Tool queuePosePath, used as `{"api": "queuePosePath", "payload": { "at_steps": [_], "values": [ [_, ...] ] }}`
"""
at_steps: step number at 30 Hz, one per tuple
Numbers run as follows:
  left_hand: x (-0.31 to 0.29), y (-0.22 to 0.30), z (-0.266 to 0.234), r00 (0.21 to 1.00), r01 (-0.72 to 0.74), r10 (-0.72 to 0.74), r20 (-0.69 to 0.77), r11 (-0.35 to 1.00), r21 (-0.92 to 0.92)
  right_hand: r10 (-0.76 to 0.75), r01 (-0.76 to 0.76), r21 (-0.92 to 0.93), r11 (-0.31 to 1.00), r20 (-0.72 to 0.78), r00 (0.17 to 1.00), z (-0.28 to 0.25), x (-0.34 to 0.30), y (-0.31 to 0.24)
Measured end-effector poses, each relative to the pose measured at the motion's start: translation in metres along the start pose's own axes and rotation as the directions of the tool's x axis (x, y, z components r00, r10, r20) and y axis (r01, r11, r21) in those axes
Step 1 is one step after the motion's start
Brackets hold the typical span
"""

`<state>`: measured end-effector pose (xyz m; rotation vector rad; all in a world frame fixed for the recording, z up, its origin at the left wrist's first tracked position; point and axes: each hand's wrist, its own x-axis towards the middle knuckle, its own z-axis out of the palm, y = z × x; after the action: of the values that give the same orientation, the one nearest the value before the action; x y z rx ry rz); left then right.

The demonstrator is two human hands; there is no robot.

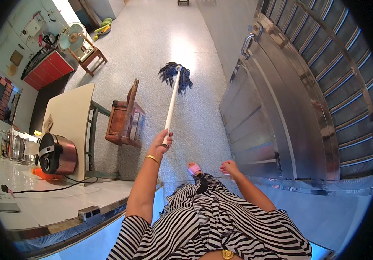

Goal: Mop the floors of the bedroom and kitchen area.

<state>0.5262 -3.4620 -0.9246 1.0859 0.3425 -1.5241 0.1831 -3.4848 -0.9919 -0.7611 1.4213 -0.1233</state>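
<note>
A mop with a white handle (173,99) reaches away from me across the floor, its dark blue string head (169,74) spread on the speckled tiles. My left hand (161,142) is wrapped round the near end of the handle, with a gold bangle on that wrist. Off to the right, my right hand (229,169) hangs away from the mop beside the metal door, fingers partly curled and apart, holding nothing that I can see. My pink-slippered foot (193,168) shows between the two hands.
On the left stand a wooden chair (121,122) and a table (67,108) with a rice cooker (59,154). Farther back are a fan (71,38) on a wooden stool (92,58) and a red cabinet (50,71). A metal door (264,108) stands along the right.
</note>
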Motion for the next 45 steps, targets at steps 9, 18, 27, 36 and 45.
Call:
{"api": "queuePosePath", "payload": {
  "at_steps": [9, 18, 27, 36, 45],
  "values": [
    [-0.159, -0.067, -0.098, 0.998, 0.055, -0.059, -0.009, 0.971, -0.232, 0.050, -0.051, 0.006, 0.999, 0.161, 0.986, 0.070, 0.020, -0.028],
    [-0.407, -0.165, -0.137, 0.893, -0.092, -0.011, -0.451, 0.974, -0.207, 0.380, -0.359, -0.130, 0.924, 0.412, 0.828, 0.206, 0.031, 0.017],
    [-0.602, -0.150, -0.073, 0.661, 0.337, -0.015, -0.751, 0.899, 0.279, 0.658, -0.790, 0.073, 0.608, 0.510, 0.554, 0.303, -0.036, 0.114],
    [-0.661, -0.120, -0.024, 0.530, 0.586, 0.227, -0.817, 0.599, 0.546, 0.822, -0.826, -0.211, 0.523, 0.382, 0.423, 0.335, -0.066, 0.162],
    [-0.529, -0.058, 0.013, 0.627, 0.530, 0.196, -0.754, 0.602, 0.597, 0.554, -0.568, -0.086, 0.819, 0.377, 0.742, 0.289, 0.033, 0.061]
  ]
}}
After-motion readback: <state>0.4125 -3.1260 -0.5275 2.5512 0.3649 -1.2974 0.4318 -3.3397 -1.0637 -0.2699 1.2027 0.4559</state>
